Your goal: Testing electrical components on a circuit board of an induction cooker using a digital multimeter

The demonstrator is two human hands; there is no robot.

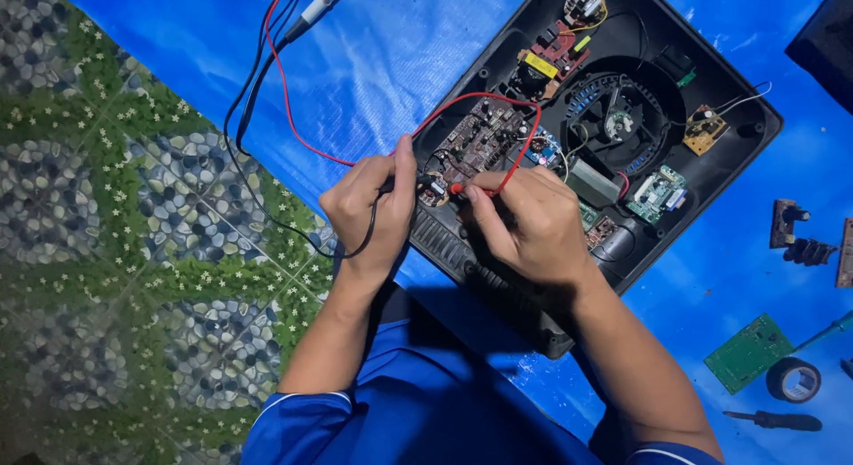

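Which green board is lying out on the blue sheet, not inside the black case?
The plain green board at lower right, beside the roll of black tape. The others sit inside the black case.

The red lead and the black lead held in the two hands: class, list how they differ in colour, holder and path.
The red lead is held in the right hand; the black lead in the left hand. The red lead arcs over the brown circuit board; the black lead loops over the blue sheet and patterned floor. Both tips meet the board's near corner, and both leads run off the top edge.
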